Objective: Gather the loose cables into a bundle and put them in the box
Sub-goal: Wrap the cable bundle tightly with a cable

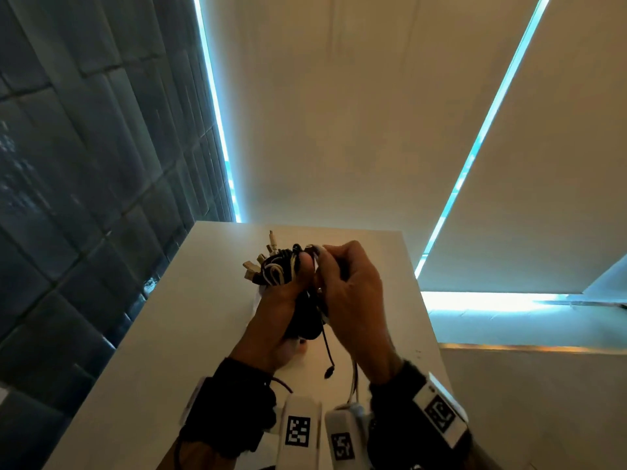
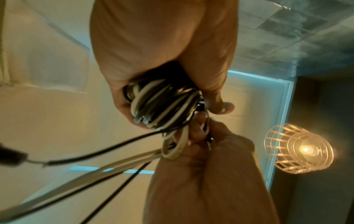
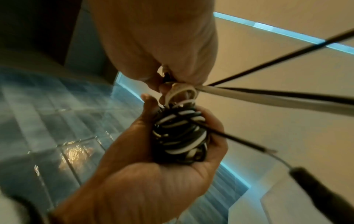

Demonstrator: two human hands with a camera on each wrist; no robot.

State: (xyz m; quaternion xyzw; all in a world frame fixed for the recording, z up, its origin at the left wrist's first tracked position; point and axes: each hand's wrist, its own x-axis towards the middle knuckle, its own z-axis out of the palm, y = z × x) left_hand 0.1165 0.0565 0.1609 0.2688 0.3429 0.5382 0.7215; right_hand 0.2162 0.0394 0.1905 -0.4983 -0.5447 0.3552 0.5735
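Note:
A coiled bundle of black and white cables [image 1: 276,271] is held above the white table [image 1: 163,334]. My left hand [image 1: 278,307] grips the coil in its palm, thumb on top. My right hand [image 1: 342,273] pinches a white cable loop [image 3: 182,92] at the top of the coil. Pale connectors [image 1: 259,262] stick out at the far side. Loose black and white ends trail from the bundle [image 2: 162,104], and one black end with a plug [image 1: 328,369] hangs between my wrists. In the right wrist view the coil [image 3: 180,134] fills my left palm [image 3: 143,181]. No box is in view.
A dark tiled wall [image 1: 84,164] runs along the table's left side. Pale blinds [image 1: 339,113] with bright gaps hang behind the table. A lit ceiling lamp [image 2: 298,148] shows in the left wrist view.

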